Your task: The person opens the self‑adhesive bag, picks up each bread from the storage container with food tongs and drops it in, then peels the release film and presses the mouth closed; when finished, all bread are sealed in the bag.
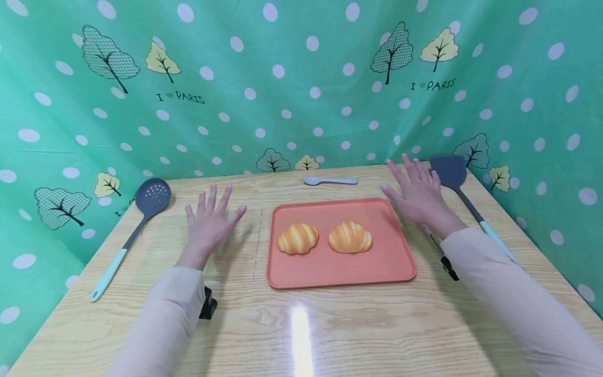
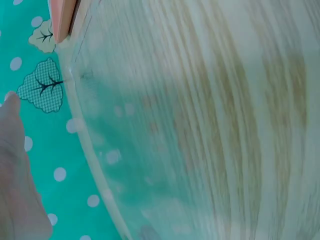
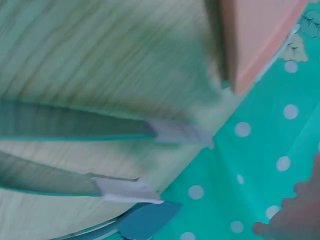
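My left hand [image 1: 207, 225] is held over the wooden table left of the coral tray [image 1: 339, 272], fingers spread and holding nothing. Part of that hand [image 2: 20, 185] also shows at the edge of the left wrist view. Two croissants [image 1: 298, 239] [image 1: 350, 237] lie side by side on the tray. Beyond the tray's right edge, my right hand [image 1: 419, 196] is also spread and holds nothing. Under the right forearm lies a pair of tongs [image 3: 175, 132] with pale tips, mostly hidden in the head view.
A dark slotted ladle [image 1: 153, 196] with a mint handle lies at the left. A dark spatula [image 1: 449, 170] lies at the right, its handle partly behind the right sleeve. Behind the tray is a small pale spoon [image 1: 330, 180]. A green dotted curtain [image 1: 301, 68] hangs around the table.
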The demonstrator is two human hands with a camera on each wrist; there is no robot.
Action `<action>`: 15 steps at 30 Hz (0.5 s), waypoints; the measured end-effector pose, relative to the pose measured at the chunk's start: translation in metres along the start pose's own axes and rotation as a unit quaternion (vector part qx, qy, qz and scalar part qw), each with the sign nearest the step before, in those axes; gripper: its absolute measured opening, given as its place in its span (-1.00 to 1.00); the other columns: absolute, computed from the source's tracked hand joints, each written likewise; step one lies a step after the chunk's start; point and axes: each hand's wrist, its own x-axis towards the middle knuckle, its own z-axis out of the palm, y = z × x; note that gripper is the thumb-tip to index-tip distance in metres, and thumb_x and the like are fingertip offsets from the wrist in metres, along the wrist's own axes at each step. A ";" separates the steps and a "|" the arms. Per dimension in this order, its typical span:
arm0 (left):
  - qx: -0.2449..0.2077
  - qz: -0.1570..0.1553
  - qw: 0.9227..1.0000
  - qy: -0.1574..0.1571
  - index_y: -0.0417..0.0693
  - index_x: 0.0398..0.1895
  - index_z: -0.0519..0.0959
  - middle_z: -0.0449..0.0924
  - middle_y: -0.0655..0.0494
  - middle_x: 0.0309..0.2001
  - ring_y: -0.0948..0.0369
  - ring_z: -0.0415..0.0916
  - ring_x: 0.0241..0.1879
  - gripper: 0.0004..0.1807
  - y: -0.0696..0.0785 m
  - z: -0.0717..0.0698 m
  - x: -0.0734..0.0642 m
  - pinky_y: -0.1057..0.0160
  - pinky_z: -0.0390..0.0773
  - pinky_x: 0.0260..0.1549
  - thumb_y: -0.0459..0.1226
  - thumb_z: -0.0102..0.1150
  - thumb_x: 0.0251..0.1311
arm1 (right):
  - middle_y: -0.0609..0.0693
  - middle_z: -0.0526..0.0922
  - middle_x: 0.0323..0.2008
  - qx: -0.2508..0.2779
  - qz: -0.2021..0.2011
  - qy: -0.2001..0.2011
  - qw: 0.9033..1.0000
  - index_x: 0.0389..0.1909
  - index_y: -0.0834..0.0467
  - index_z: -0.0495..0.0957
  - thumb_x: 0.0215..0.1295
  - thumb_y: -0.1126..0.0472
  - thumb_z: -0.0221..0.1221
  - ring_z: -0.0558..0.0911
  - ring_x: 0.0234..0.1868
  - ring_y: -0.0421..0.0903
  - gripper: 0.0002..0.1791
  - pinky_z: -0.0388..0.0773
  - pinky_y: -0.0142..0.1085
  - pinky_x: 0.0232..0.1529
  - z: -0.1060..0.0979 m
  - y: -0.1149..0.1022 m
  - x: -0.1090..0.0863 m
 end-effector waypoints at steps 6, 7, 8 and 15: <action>-0.011 0.012 1.000 -0.004 0.14 0.67 -0.25 -0.51 -0.14 0.62 -0.25 -0.50 0.57 -0.10 -0.006 -0.008 -0.007 -0.41 -0.51 0.40 0.36 -0.41 0.46 | 0.21 -0.34 0.63 0.038 -0.041 0.017 0.998 0.66 0.04 -0.15 0.61 -0.24 -0.20 -0.30 0.60 0.26 -0.21 -0.34 0.43 0.42 -0.001 -0.022 0.003; -0.015 0.015 1.000 -0.006 0.14 0.67 -0.26 -0.52 -0.14 0.62 -0.25 -0.50 0.57 -0.10 -0.006 -0.009 -0.008 -0.41 -0.51 0.40 0.36 -0.40 0.47 | 0.21 -0.33 0.63 0.042 -0.049 0.019 0.998 0.66 0.05 -0.15 0.61 -0.22 -0.19 -0.29 0.60 0.26 -0.22 -0.33 0.42 0.43 -0.001 -0.026 0.004; -0.017 0.017 1.000 -0.009 0.14 0.67 -0.26 -0.51 -0.13 0.62 -0.26 -0.49 0.56 -0.10 -0.007 -0.011 -0.009 -0.41 -0.51 0.40 0.35 -0.40 0.47 | 0.22 -0.31 0.63 0.046 -0.057 0.023 0.997 0.65 0.06 -0.13 0.62 -0.19 -0.17 -0.27 0.60 0.27 -0.22 -0.32 0.42 0.43 -0.001 -0.031 0.005; -0.009 0.024 0.999 -0.029 0.07 0.67 -0.14 -0.36 -0.24 0.62 -0.34 -0.29 0.54 -0.13 -0.016 -0.016 -0.014 -0.46 -0.37 0.39 0.30 -0.32 0.49 | 0.24 -0.07 0.60 0.056 -0.103 0.045 0.992 0.59 0.19 0.08 0.60 -0.04 -0.01 -0.05 0.58 0.29 -0.29 -0.13 0.35 0.46 0.002 -0.067 0.009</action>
